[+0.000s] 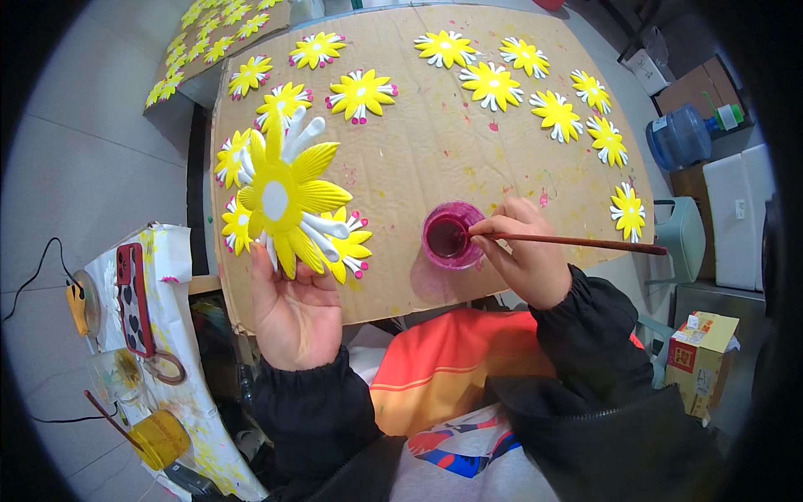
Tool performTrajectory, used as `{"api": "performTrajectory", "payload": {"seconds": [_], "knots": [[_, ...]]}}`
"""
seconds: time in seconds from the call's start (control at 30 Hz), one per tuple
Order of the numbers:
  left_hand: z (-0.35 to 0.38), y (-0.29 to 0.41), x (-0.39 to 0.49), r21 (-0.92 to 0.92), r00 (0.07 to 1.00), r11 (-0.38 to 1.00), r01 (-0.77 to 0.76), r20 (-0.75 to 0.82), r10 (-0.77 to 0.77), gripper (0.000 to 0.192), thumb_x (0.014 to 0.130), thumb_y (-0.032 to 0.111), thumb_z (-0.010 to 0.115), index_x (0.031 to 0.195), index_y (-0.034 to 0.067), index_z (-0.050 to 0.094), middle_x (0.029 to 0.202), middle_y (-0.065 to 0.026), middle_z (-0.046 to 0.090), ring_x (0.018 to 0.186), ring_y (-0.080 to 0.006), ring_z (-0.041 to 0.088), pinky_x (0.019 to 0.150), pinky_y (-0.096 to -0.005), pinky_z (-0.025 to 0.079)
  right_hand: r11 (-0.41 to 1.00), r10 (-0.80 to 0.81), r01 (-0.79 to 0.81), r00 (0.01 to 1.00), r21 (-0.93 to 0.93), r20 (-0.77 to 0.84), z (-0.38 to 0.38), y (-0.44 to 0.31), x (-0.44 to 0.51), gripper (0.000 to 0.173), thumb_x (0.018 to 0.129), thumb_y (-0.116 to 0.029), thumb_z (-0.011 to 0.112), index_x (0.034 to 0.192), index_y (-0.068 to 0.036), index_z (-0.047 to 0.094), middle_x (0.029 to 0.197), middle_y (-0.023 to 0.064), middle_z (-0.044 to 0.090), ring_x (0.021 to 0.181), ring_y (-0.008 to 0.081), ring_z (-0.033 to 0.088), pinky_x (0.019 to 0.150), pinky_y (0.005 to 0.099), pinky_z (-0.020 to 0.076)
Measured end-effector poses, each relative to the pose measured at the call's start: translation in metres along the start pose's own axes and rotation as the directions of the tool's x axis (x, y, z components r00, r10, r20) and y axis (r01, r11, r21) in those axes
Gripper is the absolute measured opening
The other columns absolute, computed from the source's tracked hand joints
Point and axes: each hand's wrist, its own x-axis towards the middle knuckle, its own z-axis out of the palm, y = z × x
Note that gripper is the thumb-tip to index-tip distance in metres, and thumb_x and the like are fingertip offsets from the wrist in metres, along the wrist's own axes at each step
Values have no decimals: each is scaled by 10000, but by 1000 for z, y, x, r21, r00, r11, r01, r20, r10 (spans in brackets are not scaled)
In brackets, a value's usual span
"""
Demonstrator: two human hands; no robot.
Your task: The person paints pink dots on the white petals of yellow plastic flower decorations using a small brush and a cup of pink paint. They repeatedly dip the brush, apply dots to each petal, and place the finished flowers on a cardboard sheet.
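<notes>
My left hand (300, 314) holds up a yellow and white flower piece (290, 188) by its lower petals, its face towards me. The white prongs that show on it are plain, without pink tips. A thin reddish-brown paintbrush (564, 240) is pinched in my right hand (524, 257). The brush's front end is inside a clear plastic cup (453, 263) of dark magenta paint (446, 237), so its bristles are hidden. Behind the held piece lie flowers with pink-tipped prongs (362, 94). Flowers with all-white prongs (492, 85) are spread over the right side.
Paint-spotted cardboard (401, 169) covers the table. On the paint-smeared side table at left are a phone in a red case (135, 301) and a yellow paint cup (164, 439) with a brush. More flowers lie on a cardboard box (251, 41). A chair (680, 241) stands right.
</notes>
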Motion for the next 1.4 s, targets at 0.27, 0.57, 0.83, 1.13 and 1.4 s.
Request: {"api": "performTrajectory", "payload": {"seconds": [0.27,0.57,0.83,1.13,1.4], "knots": [[0,-11,-8,136,995,990,42,-96,-29,251,849,223,597,1047,74,557,967,-33,618,846,-157,597,715,-281,499,987,-7,25,994,159,-111,-25,-14,-13,86,774,-13,607,860,-18,601,761,92,566,705,234,526,636,307,406],[-7,-29,-5,242,986,964,109,-150,-74,266,844,229,600,1046,63,555,969,-41,615,864,-149,593,711,-277,492,924,165,-101,975,369,-146,-41,-3,-31,99,836,-69,541,884,-1,596,790,86,598,735,197,556,673,287,416],[-16,-29,-1,265,989,956,125,-115,-98,312,857,214,577,1132,79,517,1083,-29,594,967,-169,571,818,-316,466,974,71,-49,993,219,-92,-49,1,-29,76,805,-22,551,868,-5,590,790,92,598,718,228,553,658,297,412],[-14,-31,-2,274,989,951,141,-89,-121,294,851,216,586,1101,71,534,1057,-36,604,928,-168,586,756,-298,487,982,27,-8,995,191,-97,-52,2,-31,76,785,3,555,853,4,589,806,102,603,730,234,559,669,303,418],[-2,-40,-7,282,989,952,119,-114,-90,170,832,159,601,968,58,583,913,-43,632,794,-137,616,695,-278,515,817,11,173,949,549,-316,-51,-2,-38,135,845,-45,468,932,10,556,841,138,585,753,218,566,701,311,440]]}}
